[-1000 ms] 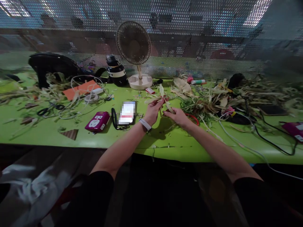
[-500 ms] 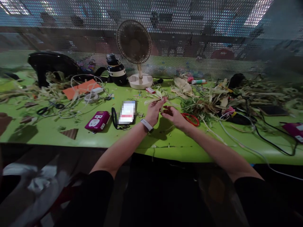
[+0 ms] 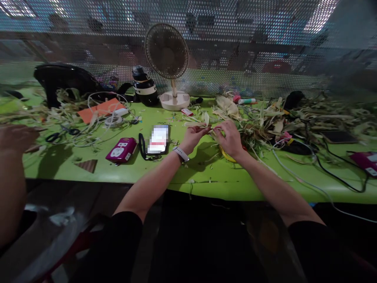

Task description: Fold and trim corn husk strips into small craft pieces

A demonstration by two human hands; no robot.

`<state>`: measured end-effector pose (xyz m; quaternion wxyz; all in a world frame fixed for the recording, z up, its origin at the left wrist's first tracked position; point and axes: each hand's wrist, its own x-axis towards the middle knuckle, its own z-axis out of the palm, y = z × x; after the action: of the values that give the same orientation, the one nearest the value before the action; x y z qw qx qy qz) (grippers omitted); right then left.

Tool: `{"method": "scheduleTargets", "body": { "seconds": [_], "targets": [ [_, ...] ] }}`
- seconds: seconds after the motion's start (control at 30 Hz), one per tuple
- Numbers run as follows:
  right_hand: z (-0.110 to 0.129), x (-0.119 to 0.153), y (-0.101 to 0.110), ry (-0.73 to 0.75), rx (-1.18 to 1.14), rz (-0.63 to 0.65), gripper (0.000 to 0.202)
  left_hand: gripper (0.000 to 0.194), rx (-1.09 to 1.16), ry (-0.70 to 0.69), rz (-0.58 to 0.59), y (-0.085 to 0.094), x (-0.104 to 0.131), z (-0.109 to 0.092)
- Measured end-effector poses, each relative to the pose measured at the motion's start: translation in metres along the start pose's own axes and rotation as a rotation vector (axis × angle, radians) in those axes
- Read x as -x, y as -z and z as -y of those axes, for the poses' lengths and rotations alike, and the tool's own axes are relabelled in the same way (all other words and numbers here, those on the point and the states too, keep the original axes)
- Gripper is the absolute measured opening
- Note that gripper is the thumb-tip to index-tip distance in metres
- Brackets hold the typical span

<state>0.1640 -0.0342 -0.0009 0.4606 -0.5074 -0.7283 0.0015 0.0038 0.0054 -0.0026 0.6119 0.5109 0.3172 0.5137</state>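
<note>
Pale corn husk strips (image 3: 206,118) stick up and out from between my hands, above the middle of the green table. My left hand (image 3: 193,138), with a pale watch band at the wrist, pinches the husk. From the other side my right hand (image 3: 231,137) has its thumb and fingertips closed on the end of the husk; the exact contact is too small to make out. Under my right hand lies a tool with a yellow and red handle (image 3: 227,155), partly covered by the hand.
A phone (image 3: 159,139) and a purple pack (image 3: 121,150) lie to the left, with scissors (image 3: 61,133) beyond. A fan (image 3: 174,101) and a black bottle (image 3: 145,87) stand behind. Husk piles (image 3: 265,122) and cables fill the right. A co-worker's hand (image 3: 17,137) is at far left.
My right hand has moved up and right, and its fingers now pinch at the husk. The husk has turned between my hands. The co-worker's arm has come further in at left.
</note>
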Motion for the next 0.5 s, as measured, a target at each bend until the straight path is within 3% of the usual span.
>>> {"method": "scheduleTargets", "body": {
  "seconds": [0.37, 0.5],
  "targets": [
    [0.0055, -0.0039, 0.0016, -0.298, -0.398, 0.004, 0.022, 0.036, -0.002, 0.007, 0.100, 0.0003, 0.0015, -0.0032],
    [-0.0020, -0.0078, -0.0033, -0.526, -0.648, 0.052, 0.030, 0.038, 0.025, 0.012, 0.131, 0.0022, -0.0008, -0.0021]
  ]
}}
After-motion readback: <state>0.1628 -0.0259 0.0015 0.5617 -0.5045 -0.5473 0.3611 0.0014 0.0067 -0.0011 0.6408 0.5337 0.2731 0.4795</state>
